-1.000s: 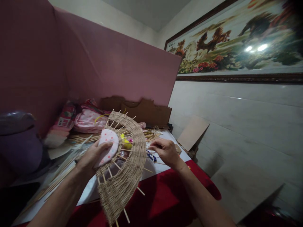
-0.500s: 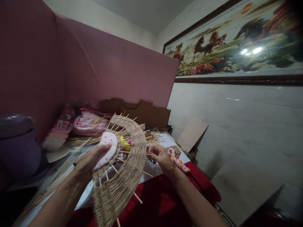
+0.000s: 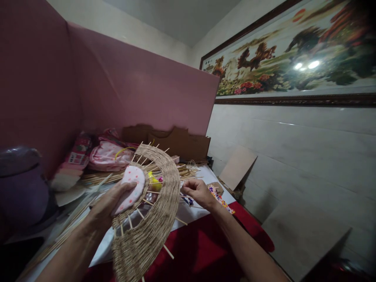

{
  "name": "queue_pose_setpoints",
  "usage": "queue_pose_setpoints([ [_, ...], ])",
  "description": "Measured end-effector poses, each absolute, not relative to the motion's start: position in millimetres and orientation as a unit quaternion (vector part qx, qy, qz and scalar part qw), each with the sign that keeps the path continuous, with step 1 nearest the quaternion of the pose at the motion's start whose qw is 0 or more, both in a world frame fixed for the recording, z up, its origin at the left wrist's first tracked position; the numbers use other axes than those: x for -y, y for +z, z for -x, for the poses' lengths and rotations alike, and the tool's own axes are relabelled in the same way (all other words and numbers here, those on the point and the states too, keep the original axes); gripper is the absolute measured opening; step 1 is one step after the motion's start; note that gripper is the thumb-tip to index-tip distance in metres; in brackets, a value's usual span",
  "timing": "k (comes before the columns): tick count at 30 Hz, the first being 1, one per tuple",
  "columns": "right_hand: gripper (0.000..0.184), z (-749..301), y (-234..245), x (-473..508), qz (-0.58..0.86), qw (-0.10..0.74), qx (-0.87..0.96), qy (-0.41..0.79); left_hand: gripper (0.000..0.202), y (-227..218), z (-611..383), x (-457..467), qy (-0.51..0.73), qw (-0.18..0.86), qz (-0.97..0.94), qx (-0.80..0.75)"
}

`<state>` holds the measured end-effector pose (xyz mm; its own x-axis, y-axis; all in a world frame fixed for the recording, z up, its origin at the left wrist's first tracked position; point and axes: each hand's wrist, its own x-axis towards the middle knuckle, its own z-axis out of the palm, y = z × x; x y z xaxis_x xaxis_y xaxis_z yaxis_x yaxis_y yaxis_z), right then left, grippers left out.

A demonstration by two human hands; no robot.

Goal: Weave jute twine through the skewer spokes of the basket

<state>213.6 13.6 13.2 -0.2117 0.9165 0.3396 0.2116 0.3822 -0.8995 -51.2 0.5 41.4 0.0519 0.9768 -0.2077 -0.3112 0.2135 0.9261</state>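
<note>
The left hand [image 3: 108,203] is gripping the fan [image 3: 170,176] by its spotted pad [image 3: 133,186], holding it tilted above the red cloth [image 3: 202,244]. And here's the shift: the right hand [image 3: 198,193], stretching its fingers towards a stick tip half a second ago, is now curling them tighter just beside the woven outer edge. Whether they're pinching any strand, I can't tell. The band is looking no wider, so the work is seemingly staying at that edge.
</note>
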Motion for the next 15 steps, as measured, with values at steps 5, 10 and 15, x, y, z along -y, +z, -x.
queue_pose_setpoints([
  [5,0.017,-226,28,-12,0.455,0.445,0.766,0.089,0.043,38,53,-4,0.473,0.642,-0.411,-0.441],
  [10,0.015,-228,40,-4,0.436,0.394,0.807,-0.056,0.051,36,53,-7,0.453,0.614,-0.446,-0.467],
  [15,0.013,-224,49,2,0.392,0.375,0.829,-0.134,0.041,32,53,-10,0.451,0.604,-0.450,-0.479],
])
